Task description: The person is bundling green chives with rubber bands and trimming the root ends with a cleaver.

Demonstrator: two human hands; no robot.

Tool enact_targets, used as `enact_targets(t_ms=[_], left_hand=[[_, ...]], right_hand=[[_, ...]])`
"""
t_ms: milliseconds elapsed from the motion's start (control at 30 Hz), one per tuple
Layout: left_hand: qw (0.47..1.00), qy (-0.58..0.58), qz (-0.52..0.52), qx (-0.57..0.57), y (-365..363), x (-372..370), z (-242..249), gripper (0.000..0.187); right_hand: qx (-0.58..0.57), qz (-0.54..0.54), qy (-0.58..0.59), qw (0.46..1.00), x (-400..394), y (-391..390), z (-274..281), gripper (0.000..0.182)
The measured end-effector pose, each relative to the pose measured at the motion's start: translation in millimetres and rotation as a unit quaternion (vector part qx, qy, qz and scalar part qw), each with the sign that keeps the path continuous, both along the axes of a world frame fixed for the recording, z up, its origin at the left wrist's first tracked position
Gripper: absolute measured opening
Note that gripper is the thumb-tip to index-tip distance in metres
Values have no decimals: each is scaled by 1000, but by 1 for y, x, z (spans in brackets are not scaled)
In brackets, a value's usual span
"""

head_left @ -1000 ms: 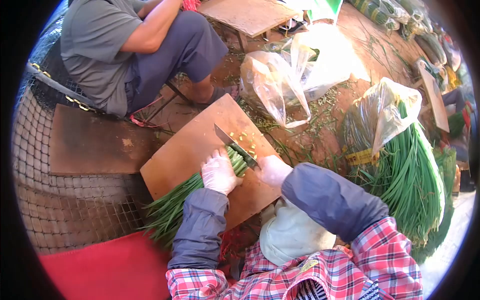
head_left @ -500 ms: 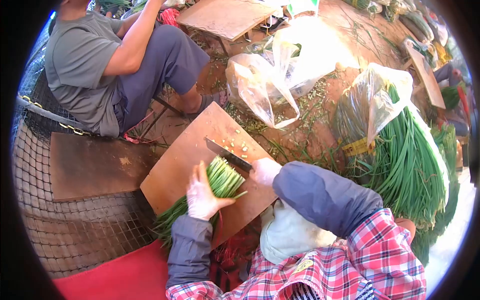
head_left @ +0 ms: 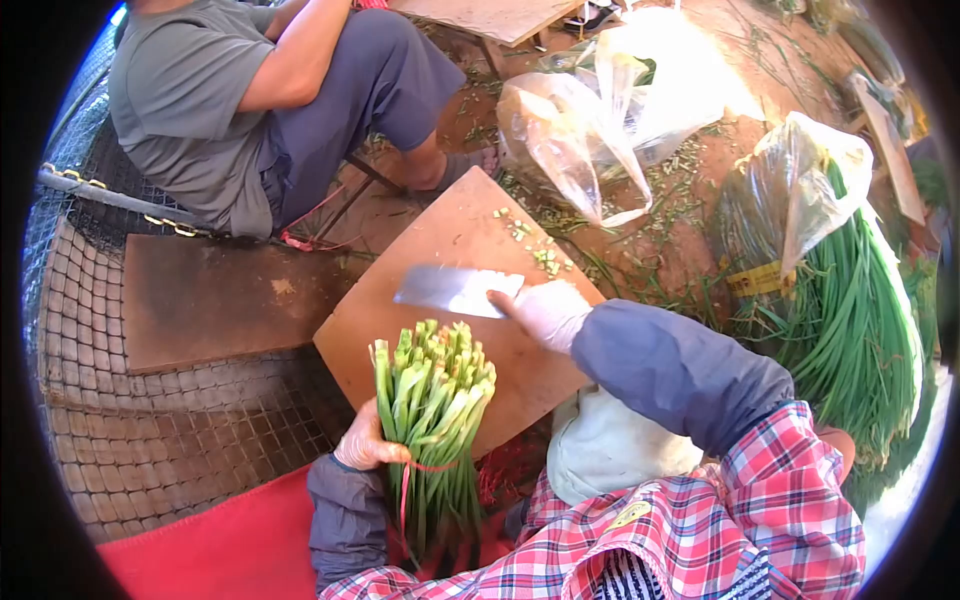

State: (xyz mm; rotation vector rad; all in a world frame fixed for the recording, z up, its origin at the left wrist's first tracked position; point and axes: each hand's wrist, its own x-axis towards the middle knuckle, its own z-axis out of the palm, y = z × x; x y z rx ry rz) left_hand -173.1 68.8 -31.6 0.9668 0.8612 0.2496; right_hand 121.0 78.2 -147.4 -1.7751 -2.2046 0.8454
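Observation:
In the head view, my gloved left hand (head_left: 368,440) grips a bunch of green chives (head_left: 430,390) near its red tie and holds it upright over the front of the wooden board (head_left: 430,240). The pale stem ends point up, and the leaves hang toward my lap. My gloved right hand (head_left: 550,310) is closed round the handle of a wide-bladed knife (head_left: 450,290), which is hidden in the fist. The blade lies flat over the board, beyond the bunch and apart from it. Small cut stem pieces (head_left: 545,258) lie near the board's far right edge.
A person in a grey shirt (head_left: 190,100) sits at the far left by a dark board (head_left: 210,310). Clear plastic bags (head_left: 560,140) stand beyond my board. Long green chives (head_left: 850,320) lean at the right. A red cloth (head_left: 210,530) lies front left.
My left hand has lifted the bunch off the board and stood it upright, nearer to me. My right hand has turned the knife blade flat. Cut pieces now lie farther right, along the board's edge.

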Motion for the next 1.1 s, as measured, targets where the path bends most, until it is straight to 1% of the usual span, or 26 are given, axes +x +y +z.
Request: enact_targets(t_ms=[33, 100, 167, 200, 300, 333, 367, 400, 433, 467, 500, 533, 567, 600, 633, 700, 733, 767, 833, 900, 933, 967, 1033, 1067, 1100], left_hand=[[999, -14, 18, -32, -9, -6, -2, 99], [984, -96, 134, -64, -42, -7, -15, 88], [964, -143, 201, -99, -65, -3, -34, 87], [954, -158, 224, -118, -76, -2, -46, 87], [934, -178, 253, -179, -92, 0, -87, 85], [929, -183, 255, -197, -93, 2, -99, 85], [924, -186, 257, -213, -97, 2, -111, 84], [921, -189, 257, -224, -97, 5, -123, 84], [919, -191, 253, -234, -97, 6, -132, 83], [917, -193, 251, -241, -98, 7, -141, 83], [916, -194, 246, -250, -99, 10, -149, 82], [916, -195, 239, -255, -98, 13, -153, 82], [917, -195, 230, -260, -97, 16, -157, 82], [920, -193, 220, -262, -96, 20, -160, 81], [922, -192, 208, -265, -93, 26, -160, 81], [928, -190, 182, -266, -91, 35, -157, 80], [931, -188, 165, -265, -88, 42, -152, 79], [935, -187, 145, -264, -83, 51, -148, 79], [947, -178, 95, -250, -74, 77, -127, 78], [959, -164, 46, -225, -65, 117, -89, 77], [968, -153, 38, -193, -68, 144, -59, 70], [970, -141, 26, -194, -68, 160, -45, 70], [974, -112, 3, -196, -73, 184, -29, 71], [981, -117, -2, -158, -77, 191, -29, 71], [983, -110, -17, -145, -82, 199, -21, 71]], right_hand=[[15, 51, -15, 998, -12, 4, 12, 31], [10, 88, 74, 993, -42, 12, -4, 32], [29, 177, 32, 983, -67, 25, -22, 33], [-83, 50, 70, 993, -85, 36, -31, 32], [77, 106, 75, 988, -65, 37, -12, 31], [135, 111, 63, 983, -49, 40, -9, 36], [135, 120, 23, 983, -32, 43, -8, 43], [243, 108, 7, 964, -14, 44, -19, 47], [206, 105, 0, 973, 4, 43, -23, 47], [269, 106, 18, 957, 24, 41, -41, 45], [288, 91, -28, 953, 39, 39, -49, 40], [284, 66, -57, 955, 52, 36, -52, 37], [242, 3, -82, 967, 63, 34, -55, 32], [242, 0, -82, 967, 81, 28, -51, 28], [242, -5, -84, 967, 97, 21, -40, 24], [174, -145, 53, 973, 108, -6, -15, 19], [138, -214, 121, 959, 112, -23, 4, 17], [111, -223, 181, 951, 116, -38, 33, 19], [-10, -293, 283, 913, 121, -76, 75, 17], [81, -317, 358, 875, 125, -113, 84, 16], [123, -308, 355, 874, 128, -130, 92, 16], [191, -276, 341, 878, 129, -145, 103, 18], [206, -253, 271, 906, 127, -175, 132, 26], [245, -215, 217, 920, 127, -183, 134, 34], [222, -196, 145, 944, 126, -189, 141, 35]])
